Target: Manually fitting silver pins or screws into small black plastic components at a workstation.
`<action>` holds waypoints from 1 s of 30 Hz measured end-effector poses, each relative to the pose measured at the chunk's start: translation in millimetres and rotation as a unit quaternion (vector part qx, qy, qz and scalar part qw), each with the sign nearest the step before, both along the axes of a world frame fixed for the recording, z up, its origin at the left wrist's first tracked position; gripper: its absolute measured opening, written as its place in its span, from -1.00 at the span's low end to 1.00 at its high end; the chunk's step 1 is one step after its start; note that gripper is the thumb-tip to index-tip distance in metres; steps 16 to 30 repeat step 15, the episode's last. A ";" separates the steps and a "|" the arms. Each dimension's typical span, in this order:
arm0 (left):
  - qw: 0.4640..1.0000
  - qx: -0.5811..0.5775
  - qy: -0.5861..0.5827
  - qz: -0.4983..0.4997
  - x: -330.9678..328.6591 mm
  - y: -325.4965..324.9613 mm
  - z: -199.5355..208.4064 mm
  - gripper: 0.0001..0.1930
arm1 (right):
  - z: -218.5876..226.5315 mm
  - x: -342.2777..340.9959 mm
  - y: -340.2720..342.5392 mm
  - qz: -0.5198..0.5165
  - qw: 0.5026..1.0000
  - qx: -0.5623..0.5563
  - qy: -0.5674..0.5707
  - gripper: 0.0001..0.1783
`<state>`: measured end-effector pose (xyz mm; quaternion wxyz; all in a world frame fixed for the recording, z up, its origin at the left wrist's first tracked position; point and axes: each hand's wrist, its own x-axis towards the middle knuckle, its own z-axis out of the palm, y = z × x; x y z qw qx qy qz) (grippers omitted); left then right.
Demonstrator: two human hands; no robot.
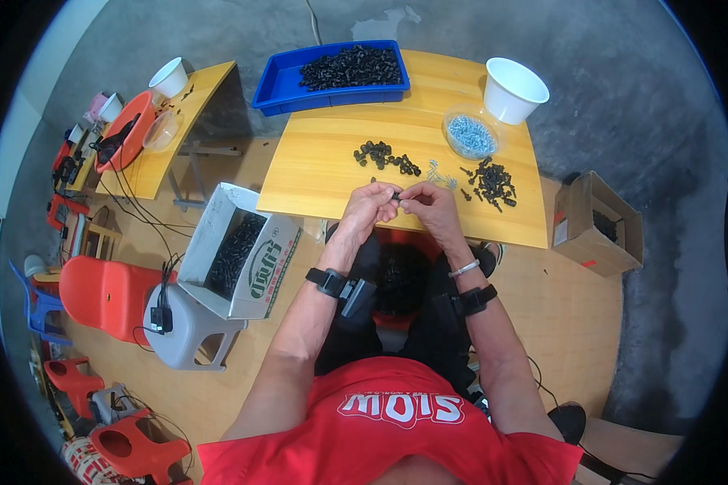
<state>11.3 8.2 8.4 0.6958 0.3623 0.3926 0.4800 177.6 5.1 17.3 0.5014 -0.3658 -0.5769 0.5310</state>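
Close together at the table's near edge, my left hand [369, 207] and my right hand [433, 210] meet fingertip to fingertip. Between them is a small black plastic part [395, 196], pinched by the left fingers, with the right fingertips closed against it. Its exact shape is too small to tell. Just beyond lies a row of rounded black pieces [387, 158]. A few loose silver screws [437, 175] lie right of that row. Further right spreads a pile of slim black pieces [493, 183]. Behind it, a clear bowl [446, 142] holds many bluish-silver screws [471, 136].
A blue tray [280, 85] heaped with black parts and a white bucket [516, 90] stand on the yellow table [323, 145]. Below my hands is a red container [392, 323] with dark contents. Boxes flank me: a white carton [255, 295] left, a brown carton [598, 234] right.
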 end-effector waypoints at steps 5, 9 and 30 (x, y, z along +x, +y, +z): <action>1.000 -0.001 -0.004 0.009 0.1 -0.2 -1.8 -0.83 | 8.9 0.2 -5.5 0.017 0.996 -0.084 0.006 -0.87; 1.000 0.006 0.007 0.011 2.3 0.2 -2.1 -0.84 | 2.9 3.6 -3.6 0.033 0.990 -0.119 0.066 -0.89; 1.000 0.004 0.020 0.000 1.1 -0.5 -1.6 -0.85 | -10.9 4.1 1.4 0.029 0.991 -0.108 0.067 -0.73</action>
